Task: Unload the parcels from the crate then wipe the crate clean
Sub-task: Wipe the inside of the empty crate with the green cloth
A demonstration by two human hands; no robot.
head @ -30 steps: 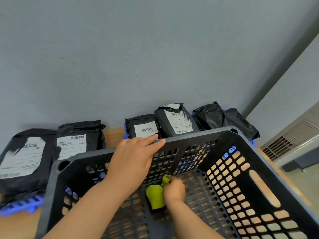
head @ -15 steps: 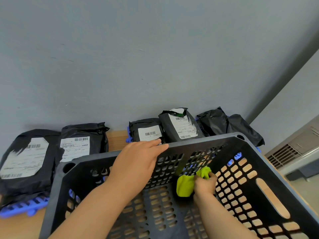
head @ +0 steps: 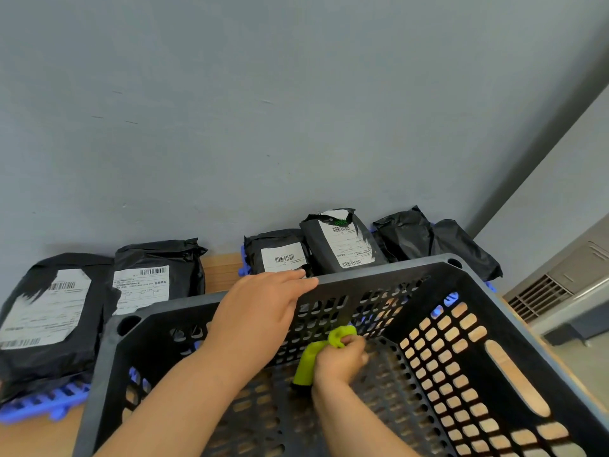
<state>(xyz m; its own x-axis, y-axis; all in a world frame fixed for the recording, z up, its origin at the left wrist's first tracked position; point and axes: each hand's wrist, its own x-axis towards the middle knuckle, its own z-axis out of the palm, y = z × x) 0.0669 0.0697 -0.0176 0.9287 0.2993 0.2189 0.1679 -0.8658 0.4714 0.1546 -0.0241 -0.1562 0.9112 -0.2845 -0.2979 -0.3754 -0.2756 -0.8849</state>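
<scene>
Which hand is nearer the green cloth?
Right. The right hand grips the cloth inside the crate; the left hand rests on the far rim, up and left of it.

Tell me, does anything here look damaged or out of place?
Only small things. The leftmost parcel has a label torn ragged along its top, and the tall parcel behind the crate has a ragged, partly torn one too. Otherwise nothing stands out.

Wooden table (head: 220, 269) under crate (head: 362, 277), blue pallets (head: 43, 404)
</scene>
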